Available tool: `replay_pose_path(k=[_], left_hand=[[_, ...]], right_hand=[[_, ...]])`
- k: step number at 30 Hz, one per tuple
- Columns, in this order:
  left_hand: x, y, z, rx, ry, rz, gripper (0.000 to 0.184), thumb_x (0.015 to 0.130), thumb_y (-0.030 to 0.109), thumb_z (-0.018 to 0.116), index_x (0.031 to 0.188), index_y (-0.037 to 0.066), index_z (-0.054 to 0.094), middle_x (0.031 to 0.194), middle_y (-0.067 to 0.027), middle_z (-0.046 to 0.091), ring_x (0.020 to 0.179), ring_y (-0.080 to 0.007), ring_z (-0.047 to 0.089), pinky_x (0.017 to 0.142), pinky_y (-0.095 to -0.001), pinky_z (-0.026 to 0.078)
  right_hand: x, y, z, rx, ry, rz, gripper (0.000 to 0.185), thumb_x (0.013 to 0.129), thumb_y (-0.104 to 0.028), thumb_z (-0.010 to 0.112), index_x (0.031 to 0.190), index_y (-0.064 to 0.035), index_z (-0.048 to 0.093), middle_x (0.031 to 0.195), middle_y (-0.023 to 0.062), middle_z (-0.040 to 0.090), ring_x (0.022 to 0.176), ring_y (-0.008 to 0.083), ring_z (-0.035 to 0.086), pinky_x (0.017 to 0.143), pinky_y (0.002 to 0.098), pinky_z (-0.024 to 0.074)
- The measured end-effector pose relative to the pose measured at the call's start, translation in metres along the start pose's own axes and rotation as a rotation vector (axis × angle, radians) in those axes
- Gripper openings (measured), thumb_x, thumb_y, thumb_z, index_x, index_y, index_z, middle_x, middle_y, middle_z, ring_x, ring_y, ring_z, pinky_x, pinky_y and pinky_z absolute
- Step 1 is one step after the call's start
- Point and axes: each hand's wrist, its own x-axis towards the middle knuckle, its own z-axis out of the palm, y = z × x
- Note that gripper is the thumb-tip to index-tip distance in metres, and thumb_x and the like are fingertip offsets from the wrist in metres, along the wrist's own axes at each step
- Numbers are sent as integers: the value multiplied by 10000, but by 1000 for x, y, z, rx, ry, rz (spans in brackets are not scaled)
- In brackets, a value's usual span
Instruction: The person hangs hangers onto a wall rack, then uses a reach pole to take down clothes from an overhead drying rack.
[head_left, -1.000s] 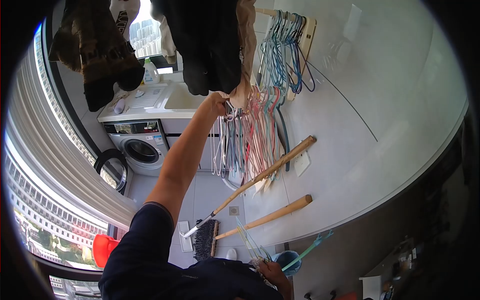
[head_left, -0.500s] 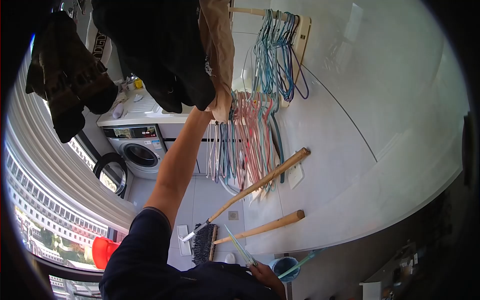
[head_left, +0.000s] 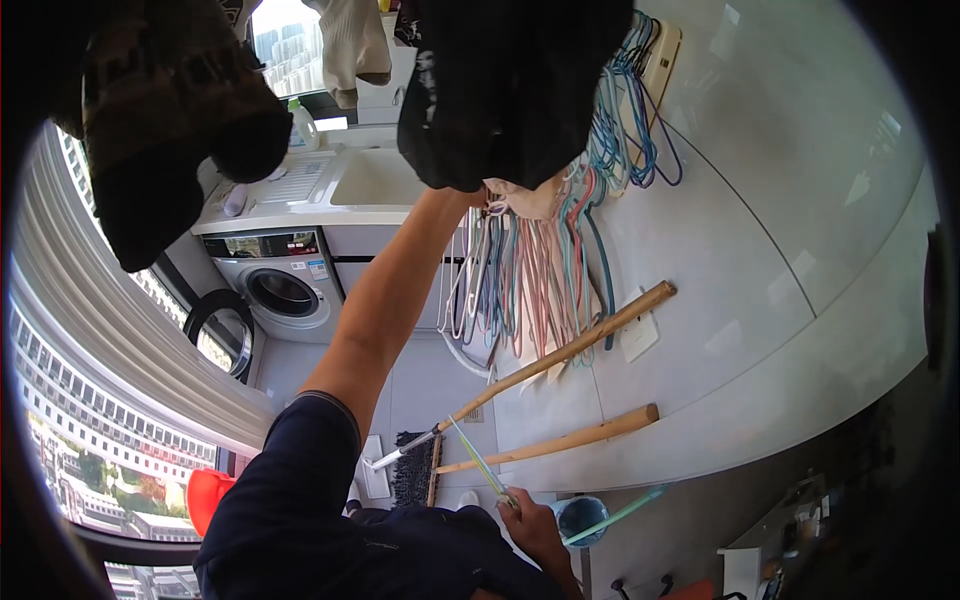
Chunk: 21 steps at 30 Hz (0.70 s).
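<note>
My left arm reaches up and forward toward a row of pastel hangers [head_left: 535, 270] by the wall. My left hand [head_left: 477, 196] is mostly hidden behind a black hanging garment [head_left: 505, 90], so its fingers do not show. Beige cloth [head_left: 535, 198] peeks out just below the black garment, close to that hand. Low in front of my body, my right hand [head_left: 530, 520] is closed around a pale green hanger [head_left: 478, 458], whose other end sticks out to the right. Blue and purple hangers [head_left: 625, 110] hang higher, to the right.
Dark patterned socks [head_left: 180, 130] hang at upper left. Beyond are a sink [head_left: 375, 178] and a washing machine [head_left: 280, 290] with its door open. Wooden handles [head_left: 560, 352] lean across the right side, above a dark broom head [head_left: 413, 470]. A blue bin [head_left: 580, 520] stands near my right hand.
The black garment now appears farther right, exposing the sink. The view has shifted, and my left hand has moved right along the hangers. My right hand shows more fully, still holding the green hanger.
</note>
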Motion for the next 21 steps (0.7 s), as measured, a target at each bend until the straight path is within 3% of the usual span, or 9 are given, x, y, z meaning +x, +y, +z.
replay_pose_path(k=[4,5,8,9,14,17,21], left_hand=[[2,-8,1,-18,-15,-99,339,976,281,422,1113,18,586,1130,-128,621,979,-275,614,828,-495,448],[1,-11,0,-26,-7,-130,345,978,285,418,1120,18,583,1138,-130,619,988,-278,612,837,-500,445],[1,-11,0,-30,37,-214,361,982,298,407,1139,18,573,1163,-135,611,1015,-286,605,863,-514,436],[-1,-12,-2,-33,60,-237,367,984,302,404,1146,18,570,1172,-137,609,1024,-288,603,872,-519,432],[6,-21,-10,-9,221,-377,396,992,323,385,1178,17,553,1214,-147,597,1069,-302,592,917,-542,417],[5,-24,-10,-8,270,-418,413,997,336,374,1198,17,543,1239,-152,589,1096,-310,585,944,-557,408],[-13,-14,6,12,185,-413,460,991,367,379,1254,14,511,1341,-144,525,1198,-301,518,999,-522,360]], right_hand=[[6,-57,24,-119,171,-133,260,875,-271,648,1028,-62,644,649,169,610,594,351,636,536,405,472],[8,-82,24,-71,131,2,219,832,-264,660,963,-89,660,822,132,657,698,350,647,600,411,513],[20,-100,50,-93,387,-25,136,820,-177,684,854,-46,698,632,148,610,535,249,608,508,349,449],[29,-126,49,61,541,-65,103,792,-112,683,780,-10,686,626,150,604,527,201,595,502,337,441],[77,-144,37,-81,701,-17,145,798,-85,680,739,44,650,535,126,552,481,122,433,469,321,380],[119,-166,9,-50,649,-87,138,822,-80,656,918,1,713,497,35,450,509,84,365,462,296,332],[158,-198,-32,-64,450,-163,293,836,-58,632,1120,-71,701,536,-30,377,521,71,347,478,270,315]])
